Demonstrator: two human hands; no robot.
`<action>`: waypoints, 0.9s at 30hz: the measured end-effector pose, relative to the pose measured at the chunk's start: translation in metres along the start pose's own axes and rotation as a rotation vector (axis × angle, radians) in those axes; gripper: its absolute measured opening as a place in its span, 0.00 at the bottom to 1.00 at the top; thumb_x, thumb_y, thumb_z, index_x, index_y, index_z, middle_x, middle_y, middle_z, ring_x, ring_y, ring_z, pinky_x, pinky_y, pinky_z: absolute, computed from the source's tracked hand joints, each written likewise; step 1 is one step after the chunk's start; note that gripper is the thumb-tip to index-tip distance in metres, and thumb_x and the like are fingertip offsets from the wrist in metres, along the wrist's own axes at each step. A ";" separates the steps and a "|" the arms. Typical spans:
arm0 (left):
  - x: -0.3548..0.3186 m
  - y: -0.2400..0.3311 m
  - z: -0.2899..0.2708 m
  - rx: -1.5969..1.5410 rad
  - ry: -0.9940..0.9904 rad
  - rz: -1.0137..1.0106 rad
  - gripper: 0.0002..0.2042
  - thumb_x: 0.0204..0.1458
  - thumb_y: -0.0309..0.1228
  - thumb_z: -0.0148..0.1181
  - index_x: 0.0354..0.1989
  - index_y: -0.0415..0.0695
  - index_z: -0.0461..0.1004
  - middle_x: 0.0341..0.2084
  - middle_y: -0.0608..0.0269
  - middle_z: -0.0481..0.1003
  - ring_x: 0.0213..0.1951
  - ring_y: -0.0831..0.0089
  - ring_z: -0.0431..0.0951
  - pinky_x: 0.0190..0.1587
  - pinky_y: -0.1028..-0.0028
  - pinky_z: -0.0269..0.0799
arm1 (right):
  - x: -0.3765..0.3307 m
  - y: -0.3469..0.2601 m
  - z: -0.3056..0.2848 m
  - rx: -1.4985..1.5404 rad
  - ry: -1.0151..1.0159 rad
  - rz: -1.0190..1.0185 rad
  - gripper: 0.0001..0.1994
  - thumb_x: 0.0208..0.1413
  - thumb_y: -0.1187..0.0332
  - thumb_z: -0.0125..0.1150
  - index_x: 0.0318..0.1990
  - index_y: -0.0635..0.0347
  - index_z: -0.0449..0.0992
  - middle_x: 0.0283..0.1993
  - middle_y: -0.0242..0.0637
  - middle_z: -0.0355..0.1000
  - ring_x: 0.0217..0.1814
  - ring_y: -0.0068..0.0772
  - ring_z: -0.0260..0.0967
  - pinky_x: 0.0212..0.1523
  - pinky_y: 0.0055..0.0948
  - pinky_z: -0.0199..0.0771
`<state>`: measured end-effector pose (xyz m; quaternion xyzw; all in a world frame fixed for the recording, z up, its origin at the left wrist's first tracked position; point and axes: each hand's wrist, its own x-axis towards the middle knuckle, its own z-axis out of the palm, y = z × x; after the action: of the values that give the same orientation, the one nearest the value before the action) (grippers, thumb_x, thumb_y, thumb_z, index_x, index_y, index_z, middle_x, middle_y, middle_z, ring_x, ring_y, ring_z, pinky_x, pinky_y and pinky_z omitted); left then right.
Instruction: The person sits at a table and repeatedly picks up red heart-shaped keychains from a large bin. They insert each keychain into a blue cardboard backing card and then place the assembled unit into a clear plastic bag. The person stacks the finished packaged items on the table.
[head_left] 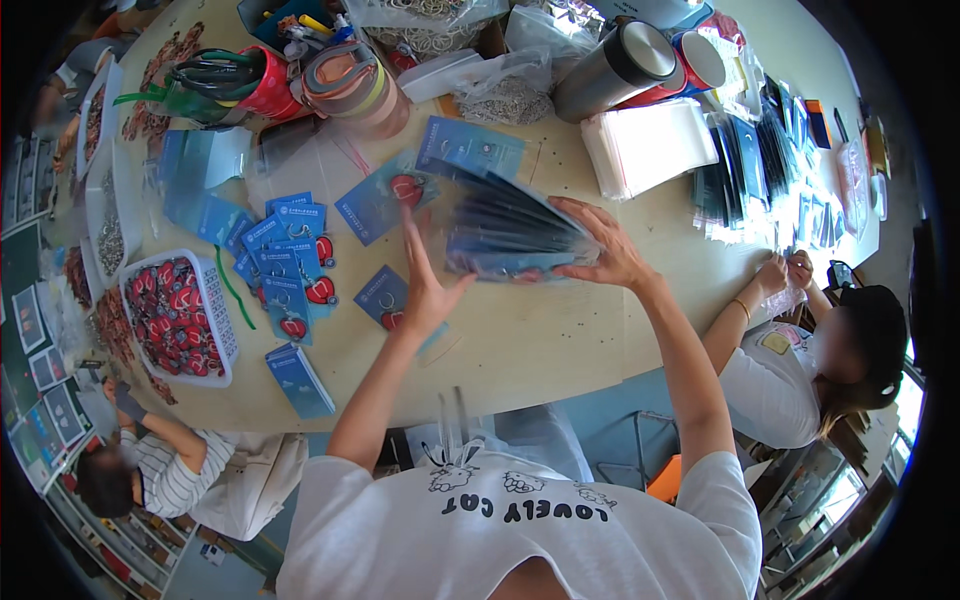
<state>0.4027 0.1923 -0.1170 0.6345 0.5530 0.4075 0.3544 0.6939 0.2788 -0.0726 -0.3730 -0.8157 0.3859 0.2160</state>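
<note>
Stack of bagged blue cards point(515, 238) sits fanned on the tabletop point(540, 340), mid-frame. Your right hand point(605, 250) lies spread, palm down, on its right end; your left hand point(425, 290) is open, fingers straight, at its left edge, gripping nothing. Step, as judged: squaring the stack. Next calls for both palms pressing inward evenly. Loose cards point(285, 250) and a basket of red charms point(222, 330) lie left.

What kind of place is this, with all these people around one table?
Probably a small hand-packing workshop. The wooden table holds a basket of red charms, blue backing cards and clear sleeves; both hands square a bagged stack.
</note>
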 end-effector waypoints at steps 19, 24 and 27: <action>0.048 0.048 0.018 0.212 0.402 -0.271 0.51 0.42 0.28 0.71 0.70 0.41 0.38 0.59 0.47 0.55 0.58 0.58 0.61 0.54 0.64 0.60 | 0.044 -0.030 -0.013 0.164 -0.205 0.302 0.65 0.30 0.45 0.78 0.71 0.58 0.36 0.72 0.50 0.40 0.74 0.50 0.41 0.69 0.43 0.53; 0.027 0.092 0.082 -1.031 0.574 -0.737 0.41 0.55 0.40 0.61 0.69 0.40 0.39 0.57 0.49 0.54 0.59 0.62 0.59 0.58 0.66 0.58 | 0.046 -0.031 -0.024 0.111 -0.364 0.303 0.69 0.28 0.40 0.76 0.71 0.57 0.32 0.74 0.50 0.35 0.76 0.49 0.32 0.74 0.43 0.37; 0.047 0.112 0.088 -0.757 0.636 -0.746 0.42 0.55 0.41 0.61 0.69 0.39 0.38 0.60 0.48 0.50 0.61 0.61 0.57 0.62 0.65 0.55 | 0.058 -0.023 -0.038 0.239 -0.452 0.308 0.63 0.35 0.35 0.69 0.71 0.60 0.35 0.73 0.52 0.37 0.76 0.49 0.33 0.73 0.40 0.38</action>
<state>0.5314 0.2238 -0.0465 0.0763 0.6332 0.5932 0.4913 0.6721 0.3319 -0.0275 -0.3691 -0.7257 0.5806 0.0100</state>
